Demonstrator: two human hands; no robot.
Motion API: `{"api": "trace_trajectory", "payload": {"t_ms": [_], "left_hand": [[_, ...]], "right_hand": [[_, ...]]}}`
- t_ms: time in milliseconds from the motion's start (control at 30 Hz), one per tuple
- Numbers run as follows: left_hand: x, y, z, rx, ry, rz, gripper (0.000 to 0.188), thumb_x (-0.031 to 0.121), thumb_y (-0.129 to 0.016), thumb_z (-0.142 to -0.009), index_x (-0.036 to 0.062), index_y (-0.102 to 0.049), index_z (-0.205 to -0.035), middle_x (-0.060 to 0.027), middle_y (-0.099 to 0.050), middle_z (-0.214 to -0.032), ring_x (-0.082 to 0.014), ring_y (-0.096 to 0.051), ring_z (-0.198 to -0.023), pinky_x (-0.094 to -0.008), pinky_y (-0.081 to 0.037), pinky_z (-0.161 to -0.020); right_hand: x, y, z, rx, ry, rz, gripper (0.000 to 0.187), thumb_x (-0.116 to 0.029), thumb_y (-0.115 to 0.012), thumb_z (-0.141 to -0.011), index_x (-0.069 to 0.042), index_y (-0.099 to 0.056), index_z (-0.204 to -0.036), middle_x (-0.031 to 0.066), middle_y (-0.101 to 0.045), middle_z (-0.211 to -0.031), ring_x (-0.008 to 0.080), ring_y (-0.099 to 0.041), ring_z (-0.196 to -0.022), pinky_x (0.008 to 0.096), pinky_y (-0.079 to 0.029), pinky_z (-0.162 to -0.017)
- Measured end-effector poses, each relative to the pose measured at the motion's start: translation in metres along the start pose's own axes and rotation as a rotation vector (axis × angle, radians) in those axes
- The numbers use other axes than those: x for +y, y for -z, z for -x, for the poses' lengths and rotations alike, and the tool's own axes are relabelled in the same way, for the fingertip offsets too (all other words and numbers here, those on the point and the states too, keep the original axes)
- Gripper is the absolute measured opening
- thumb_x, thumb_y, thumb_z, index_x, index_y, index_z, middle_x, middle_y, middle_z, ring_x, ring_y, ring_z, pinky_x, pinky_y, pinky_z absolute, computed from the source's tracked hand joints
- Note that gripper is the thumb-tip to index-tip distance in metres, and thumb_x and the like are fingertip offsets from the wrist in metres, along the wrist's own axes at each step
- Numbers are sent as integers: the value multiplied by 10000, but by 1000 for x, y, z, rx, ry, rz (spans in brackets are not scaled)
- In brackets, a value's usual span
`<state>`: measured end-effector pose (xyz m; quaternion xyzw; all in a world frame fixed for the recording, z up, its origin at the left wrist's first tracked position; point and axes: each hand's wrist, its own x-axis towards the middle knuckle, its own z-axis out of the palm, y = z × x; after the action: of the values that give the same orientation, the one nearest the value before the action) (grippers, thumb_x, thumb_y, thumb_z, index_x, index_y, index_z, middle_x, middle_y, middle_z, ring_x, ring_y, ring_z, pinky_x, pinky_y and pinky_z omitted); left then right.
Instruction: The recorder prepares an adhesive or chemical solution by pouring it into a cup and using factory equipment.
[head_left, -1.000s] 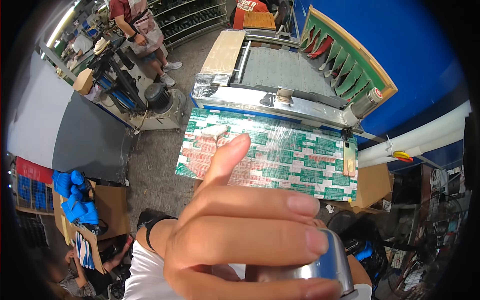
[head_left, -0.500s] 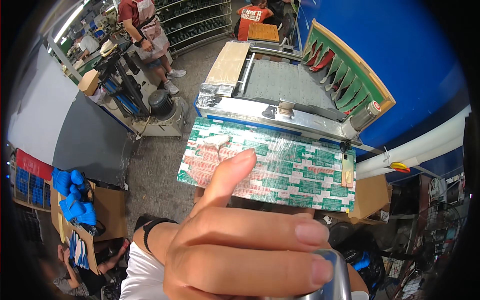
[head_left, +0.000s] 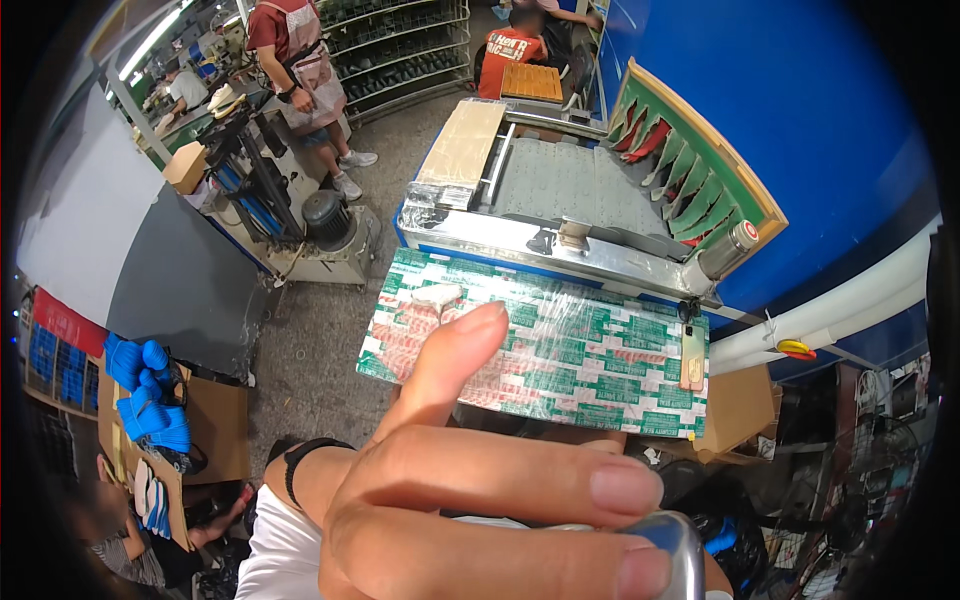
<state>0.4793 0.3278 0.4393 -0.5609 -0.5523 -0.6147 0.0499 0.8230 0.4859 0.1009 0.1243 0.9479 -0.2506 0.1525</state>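
The left hand (head_left: 440, 505) is raised close to the camera, its fingers curled to the right and its thumb held up and apart. The fingertips lie at a rounded, shiny metal object (head_left: 685, 548) at the lower right. Most of that object is hidden, so I cannot tell whether it is gripped or merely touched; the right hand is out of sight. The step in hand seems to be holding or steadying this metal piece; moving it would call for a surer hold, with the thumb brought in. Beyond the hand is a bench (head_left: 560, 385) covered in green-and-white tape, carrying a small white piece (head_left: 437, 295) near its left end and a phone (head_left: 692, 360) near its right. Behind it stands a machine with a grey bed (head_left: 550, 180).
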Motion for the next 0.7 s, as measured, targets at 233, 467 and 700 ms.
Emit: {"api": "trace_trajectory", "payload": {"t_ms": [233,467,700], "left_hand": [[-13,-15,-17,-7,-95,55,155,195,-706,-937,164,-562,-983,-31,-598,-965,-242,-635,-961,-630,-316,-1205],[-32,-6,-16,-29,-151,149,192,231,-727,-930,161,-560,-995,-51,-617,-982,-264,-645,-982,-630,-327,-1193],[-79,6,-15,-316,-106,96,787,157,-951,-643,45,-574,-1325,-176,-655,-1249,-342,-632,-1230,-600,-305,-1203]], "right_hand": [[-2,2,-1,-26,-2,16,972,-386,-904,-680,-313,-459,-1541,65,-512,-1455,329,-492,-1336,515,-394,-1137],[3,-7,0,-8,1,-8,988,-359,-913,-668,-306,-457,-1542,64,-513,-1449,331,-486,-1341,512,-393,-1139],[10,-21,4,69,1,77,990,-317,-927,-626,-293,-495,-1516,58,-528,-1431,326,-507,-1315,502,-418,-1121]]}}
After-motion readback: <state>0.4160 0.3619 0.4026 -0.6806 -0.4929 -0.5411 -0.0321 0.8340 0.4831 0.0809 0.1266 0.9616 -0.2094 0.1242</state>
